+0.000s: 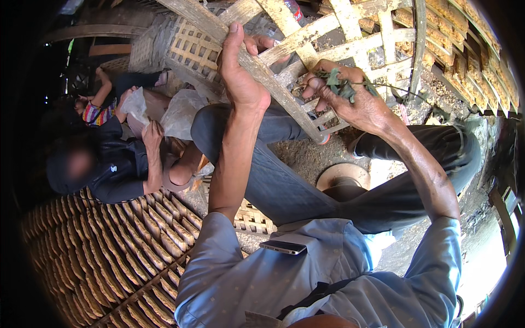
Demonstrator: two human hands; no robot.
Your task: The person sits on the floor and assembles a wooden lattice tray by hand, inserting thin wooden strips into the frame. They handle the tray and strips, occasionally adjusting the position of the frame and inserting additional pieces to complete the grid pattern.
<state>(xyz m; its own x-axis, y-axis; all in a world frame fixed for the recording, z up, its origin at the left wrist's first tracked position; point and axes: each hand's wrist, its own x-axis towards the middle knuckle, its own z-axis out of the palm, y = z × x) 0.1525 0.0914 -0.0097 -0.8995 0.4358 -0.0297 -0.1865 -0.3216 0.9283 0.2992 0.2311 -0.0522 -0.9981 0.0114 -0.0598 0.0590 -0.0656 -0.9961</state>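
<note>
**Leafy sprig (342, 86) and lattice frame (285, 98) both in hand**

The left hand (241, 76) grips the frame's long wooden edge at the far middle of the scene, its fingers curled around the rail with the thumb along the near side. The right hand (358, 106), just to the right, has its fingers bent and partly closed about the green sprig, close in front of the slats; whether the leaves touch them is hard to tell.

The work looks under way rather than finished: the frame is up and tilted, the sprig is in the fingers, and neither has been put down. Crumbs show about the lattice, so some of it probably has yet to be dealt with. Farther left sits a co-worker (123, 164) with pale plastic sheeting (186, 113); crusted panels (104, 246) stand near left.
</note>
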